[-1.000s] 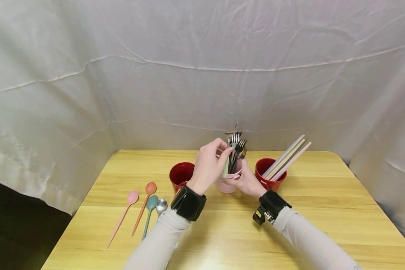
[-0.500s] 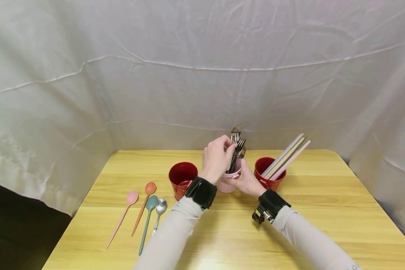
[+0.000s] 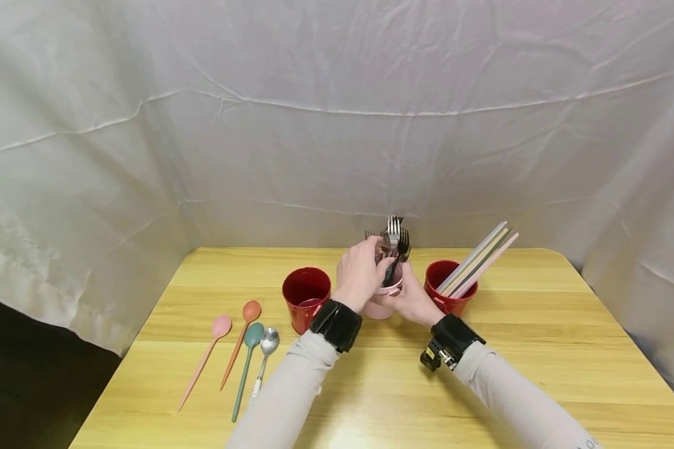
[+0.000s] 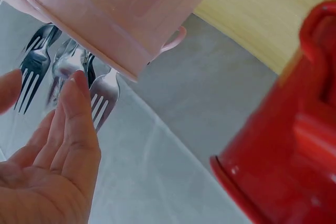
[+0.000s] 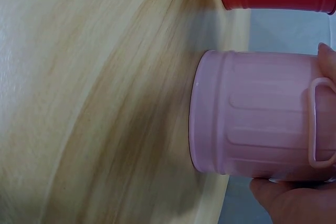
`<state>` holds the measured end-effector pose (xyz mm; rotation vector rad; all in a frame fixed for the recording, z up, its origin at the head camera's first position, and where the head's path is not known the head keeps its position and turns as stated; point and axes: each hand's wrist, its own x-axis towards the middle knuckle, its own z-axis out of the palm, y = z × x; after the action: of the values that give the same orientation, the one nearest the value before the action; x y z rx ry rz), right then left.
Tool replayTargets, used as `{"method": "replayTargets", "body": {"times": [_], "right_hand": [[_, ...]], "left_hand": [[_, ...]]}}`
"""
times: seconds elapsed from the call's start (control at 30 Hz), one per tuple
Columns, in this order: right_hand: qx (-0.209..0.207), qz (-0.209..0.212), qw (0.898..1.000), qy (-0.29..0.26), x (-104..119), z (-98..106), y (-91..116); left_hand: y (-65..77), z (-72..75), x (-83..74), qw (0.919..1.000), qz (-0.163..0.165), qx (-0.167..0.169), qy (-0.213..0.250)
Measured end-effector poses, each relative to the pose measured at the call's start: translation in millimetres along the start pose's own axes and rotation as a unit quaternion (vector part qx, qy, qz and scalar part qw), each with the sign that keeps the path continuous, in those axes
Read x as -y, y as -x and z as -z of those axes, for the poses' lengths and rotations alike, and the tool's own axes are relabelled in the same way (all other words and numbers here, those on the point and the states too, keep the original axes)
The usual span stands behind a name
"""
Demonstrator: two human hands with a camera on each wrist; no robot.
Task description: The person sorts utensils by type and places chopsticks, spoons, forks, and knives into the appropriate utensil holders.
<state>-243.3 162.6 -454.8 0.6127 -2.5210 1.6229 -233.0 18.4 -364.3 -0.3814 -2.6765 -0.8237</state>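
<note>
Several forks stand tines-up in a small pink bucket at the middle of the table. My right hand grips the bucket near its rim from the right; in the right wrist view its fingertips lie at the rim end, by the pink handle. My left hand is at the bucket's mouth on the left, fingers and thumb apart. The left wrist view shows those fingers extended close to the forks, the thumb off to the side. The forks' lower ends are hidden inside the bucket.
One red bucket stands left of the pink one. Another red bucket, right of it, holds several long pastel sticks. On the left lie a pink spoon, an orange spoon, a teal spoon and a silver spoon.
My left hand shifted slightly right and loosened from a fork with a light green handle. That handle is now out of sight, and the raised tines sit lower. The right hand stayed put.
</note>
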Motion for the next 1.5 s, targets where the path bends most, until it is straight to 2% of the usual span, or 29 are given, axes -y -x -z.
{"method": "replayTargets", "body": {"times": [0.27,0.5,0.6,0.7,0.8,0.97,1.1,1.3,1.4,1.5], "right_hand": [[-0.005,0.008,1.000,0.008,2,-2,2],[0.000,0.025,1.000,-0.012,27,1,9],[-0.012,0.011,1.000,-0.005,15,-1,9],[-0.042,-0.017,0.999,0.016,1,-4,9],[-0.068,-0.037,0.996,0.050,-2,-7,11],[-0.094,-0.034,0.992,0.071,-1,-11,17],[-0.120,-0.024,0.990,0.072,6,-16,25],[-0.158,-0.007,0.986,0.057,26,-32,37],[-0.189,0.027,0.981,0.039,35,-38,40],[-0.213,0.079,0.973,0.042,40,-43,42]], "left_hand": [[13.9,6.5,0.9,0.9993,-0.012,0.013,-0.032],[23.9,11.4,4.1,0.9990,-0.038,0.011,-0.020],[28.4,15.2,6.3,0.9987,-0.045,0.012,-0.019],[33.0,19.4,10.2,0.9984,-0.050,0.015,-0.021],[38.1,23.9,14.2,0.9981,-0.054,0.015,-0.025],[46.9,32.2,19.8,0.9974,-0.067,0.010,-0.025],[52.7,40.5,27.9,0.9956,-0.094,-0.008,-0.008],[63.5,54.8,52.7,0.9883,-0.134,-0.070,0.020],[68.7,61.9,64.5,0.9850,-0.143,-0.089,0.036],[74.3,69.6,75.2,0.9837,-0.139,-0.099,0.056]]}}
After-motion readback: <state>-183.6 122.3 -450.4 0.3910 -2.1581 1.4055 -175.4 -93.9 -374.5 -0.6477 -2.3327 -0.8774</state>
